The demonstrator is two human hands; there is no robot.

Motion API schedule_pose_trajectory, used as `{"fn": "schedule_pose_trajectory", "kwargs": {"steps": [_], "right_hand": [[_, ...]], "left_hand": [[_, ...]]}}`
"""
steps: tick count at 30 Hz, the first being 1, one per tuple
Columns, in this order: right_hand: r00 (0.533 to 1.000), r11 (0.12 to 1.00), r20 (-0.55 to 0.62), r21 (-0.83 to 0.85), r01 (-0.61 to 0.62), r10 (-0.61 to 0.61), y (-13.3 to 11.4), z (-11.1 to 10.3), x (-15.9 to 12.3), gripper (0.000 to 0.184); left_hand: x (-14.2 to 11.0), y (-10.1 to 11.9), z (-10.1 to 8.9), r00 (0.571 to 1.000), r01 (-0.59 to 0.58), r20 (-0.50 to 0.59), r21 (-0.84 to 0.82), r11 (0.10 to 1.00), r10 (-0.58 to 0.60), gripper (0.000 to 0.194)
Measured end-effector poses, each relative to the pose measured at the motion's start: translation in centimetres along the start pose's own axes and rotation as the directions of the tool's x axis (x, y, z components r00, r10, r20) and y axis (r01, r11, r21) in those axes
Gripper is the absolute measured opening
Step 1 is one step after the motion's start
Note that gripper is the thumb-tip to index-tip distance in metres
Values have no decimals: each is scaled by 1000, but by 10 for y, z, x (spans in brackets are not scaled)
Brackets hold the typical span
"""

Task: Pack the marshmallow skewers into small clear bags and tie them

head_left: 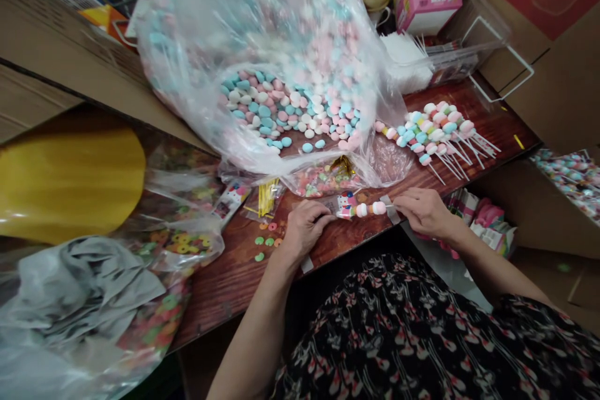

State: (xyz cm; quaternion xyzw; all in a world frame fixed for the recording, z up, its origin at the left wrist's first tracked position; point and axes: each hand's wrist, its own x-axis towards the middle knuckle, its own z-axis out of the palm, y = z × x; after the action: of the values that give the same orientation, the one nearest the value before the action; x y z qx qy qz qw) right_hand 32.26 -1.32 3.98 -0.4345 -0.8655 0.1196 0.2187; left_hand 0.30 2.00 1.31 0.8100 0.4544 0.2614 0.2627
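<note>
Left fingers [319, 210], closed together, pinch the wrapper [343, 213], while right fingers [405, 200] pinch the stick [390, 205] of the candy skewer [362, 210].

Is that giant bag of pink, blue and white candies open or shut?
Open. The bag gapes at the front, where loose candies show uncovered.

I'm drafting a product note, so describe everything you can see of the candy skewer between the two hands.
The candy skewer has rounded, matte, marshmallow-like white and pink pieces with thin orange ones between, on a thin white stick. It lies nearly sideways above the table's near edge. The right hand pinches the stick end; the left hand is at the other, beside printed clear wrapping. How far the wrapping covers it is unclear.
</note>
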Motion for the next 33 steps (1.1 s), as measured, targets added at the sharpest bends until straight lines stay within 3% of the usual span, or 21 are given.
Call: {"fn": "schedule_pose_trajectory", "kwargs": {"steps": [4,9,14,17,21,25,27,30,33], "right_hand": [[993,982,-6,-149,114,-117,-13,4,12,27],[981,986,-144,-124,109,-127,-11,22,15,21],[965,988,-216,-77,135,-149,-6,31,9,20],[943,983,-280,-77,167,-182,-6,30,7,20],[919,969,-309,-84,231,-245,-2,26,10,22],[911,963,-319,-12,271,-260,0,21,14,22],[915,961,-313,20,274,-254,0,20,16,22],[913,957,-306,20,290,-271,-2,19,19,20],[904,951,-308,-4,310,-296,-5,16,22,17]], "left_hand": [[1,-2,0,1000,-21,12,-5,1000,21,17],[0,-4,1,999,-20,-37,-119,993,16,14],[-2,0,1,985,71,-126,-327,942,-117,17],[-1,4,-1,985,90,-103,-369,925,-137,18],[0,12,-2,999,26,-29,-198,980,-32,15],[0,17,-2,994,-49,-97,44,998,53,4],[1,18,-1,991,-67,-109,105,992,78,18],[5,18,0,995,-87,-24,152,984,92,36],[7,20,1,987,-139,107,178,974,121,27]]}}
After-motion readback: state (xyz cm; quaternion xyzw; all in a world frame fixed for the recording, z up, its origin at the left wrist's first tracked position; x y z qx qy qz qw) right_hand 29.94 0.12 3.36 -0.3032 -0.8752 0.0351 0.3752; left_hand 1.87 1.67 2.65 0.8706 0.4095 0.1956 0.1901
